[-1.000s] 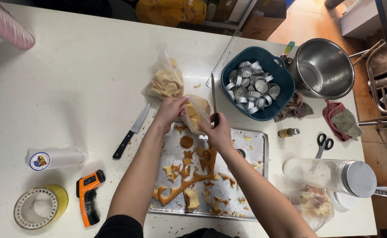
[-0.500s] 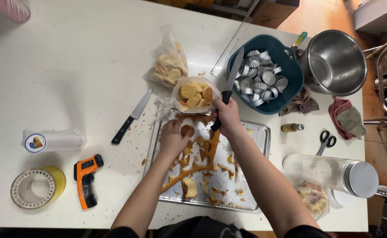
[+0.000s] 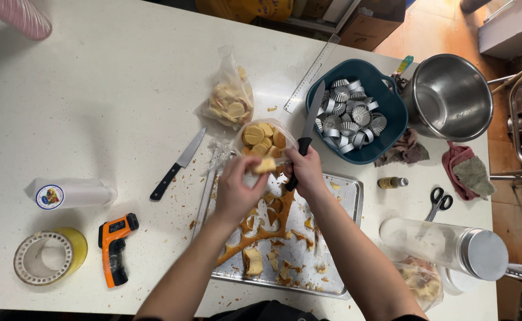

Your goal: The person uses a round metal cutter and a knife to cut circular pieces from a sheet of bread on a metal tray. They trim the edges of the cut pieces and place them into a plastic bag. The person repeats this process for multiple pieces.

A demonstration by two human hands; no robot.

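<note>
My right hand (image 3: pixel 306 171) grips the black handle of a long knife (image 3: pixel 310 122) whose blade points up and away over the blue tub. My left hand (image 3: pixel 236 185) pinches a small round cake piece (image 3: pixel 265 165) just above the top edge of the metal baking tray (image 3: pixel 348 196). On the tray lies a brown cake sheet (image 3: pixel 261 229) with round holes cut out, plus scraps. An open clear bag of cut cake rounds (image 3: pixel 262 138) sits right behind my hands.
A second bag of rounds (image 3: pixel 228 104), a black-handled knife (image 3: pixel 178 165), a ruler (image 3: pixel 311 74), a blue tub of metal tart moulds (image 3: pixel 356 113), a steel bowl (image 3: pixel 448 95), scissors (image 3: pixel 438 202), a clear lidded jar (image 3: pixel 445 244), an orange thermometer gun (image 3: pixel 115 246), a tape roll (image 3: pixel 47 258).
My left hand left the open bag, dropped to the tray, and now holds a cake piece up near the knife hand. The knife has tipped up, blade over the tub.
</note>
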